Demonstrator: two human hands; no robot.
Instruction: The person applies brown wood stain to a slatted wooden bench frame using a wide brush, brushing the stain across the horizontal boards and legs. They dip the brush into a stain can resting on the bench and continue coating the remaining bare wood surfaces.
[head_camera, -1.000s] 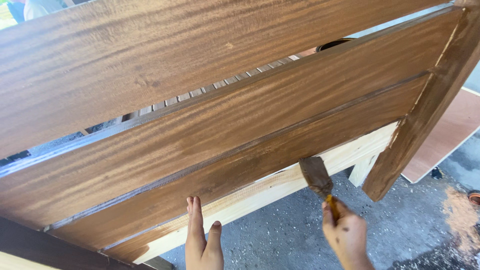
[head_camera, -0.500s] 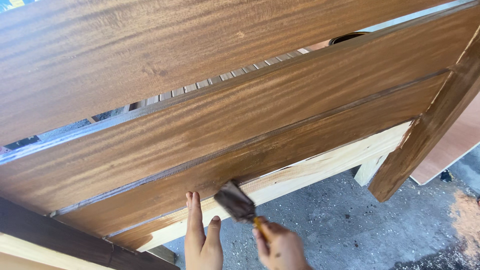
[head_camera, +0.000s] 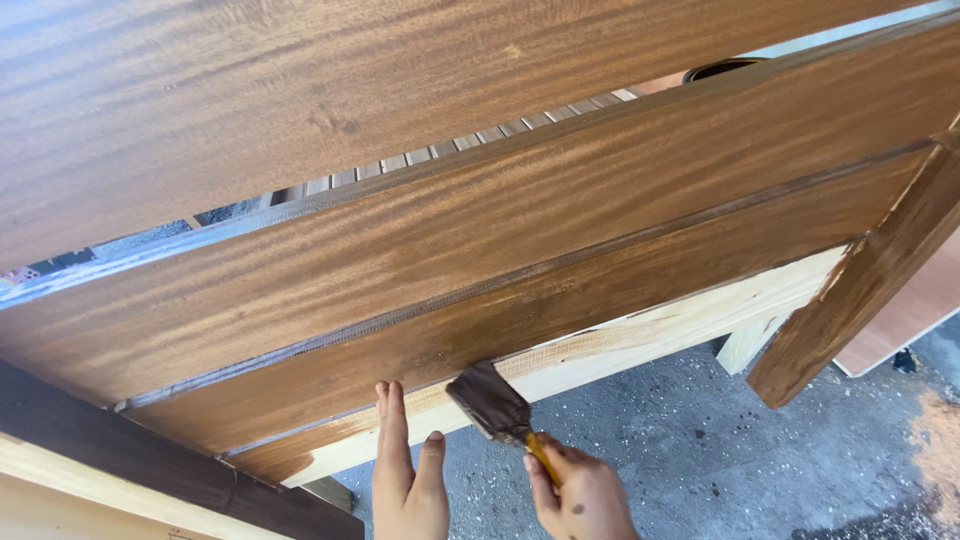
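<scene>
Where the large stained wooden panel (head_camera: 560, 230) fills most of the view, its lowest rail (head_camera: 640, 340) shows bare pale wood along the bottom edge. Grey concrete floor (head_camera: 700, 470) lies below. Left hand (head_camera: 408, 478): flat, fingers extended, pressed against the rail's underside, holding nothing. Right hand (head_camera: 580, 495): clenched around the yellow handle of a paintbrush (head_camera: 498, 408), dark bristles touching the pale rail just beside the left hand.
</scene>
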